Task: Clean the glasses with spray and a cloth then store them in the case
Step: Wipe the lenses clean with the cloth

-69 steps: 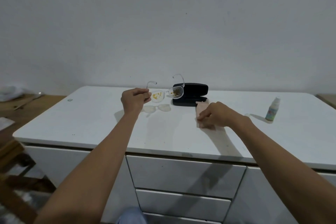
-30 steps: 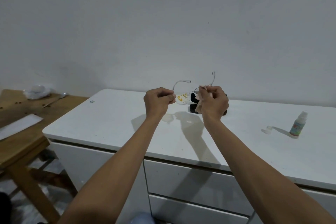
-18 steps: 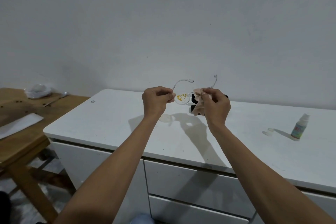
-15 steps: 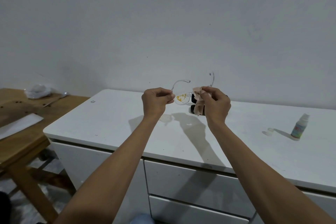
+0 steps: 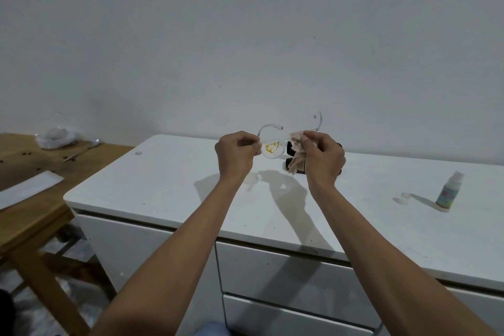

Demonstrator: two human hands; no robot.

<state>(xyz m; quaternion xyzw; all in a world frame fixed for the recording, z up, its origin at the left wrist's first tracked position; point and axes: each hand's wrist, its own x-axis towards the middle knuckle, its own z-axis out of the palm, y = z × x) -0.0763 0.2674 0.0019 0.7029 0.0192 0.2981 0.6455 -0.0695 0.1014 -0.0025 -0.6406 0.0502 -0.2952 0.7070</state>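
Both hands are up over the white cabinet (image 5: pixel 174 188). The left hand (image 5: pixel 236 153) pinches the clear glasses (image 5: pixel 272 144) by the left end of the frame, yellow smears on the open lens. The right hand (image 5: pixel 323 157) grips a pink cloth (image 5: pixel 297 155) pressed over the other lens. Behind it, the black case (image 5: pixel 289 150) peeks out. The spray bottle (image 5: pixel 449 190) stands upright far right, its cap (image 5: pixel 403 197) just beside it.

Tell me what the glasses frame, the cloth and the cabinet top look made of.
Clear-framed glasses: transparent glossy plastic, apparently; the wall shows through the temples. Beige cloth: soft, matte fabric, hanging in limp folds. White cabinet top: smooth, faintly sheened, perhaps painted or laminated board.
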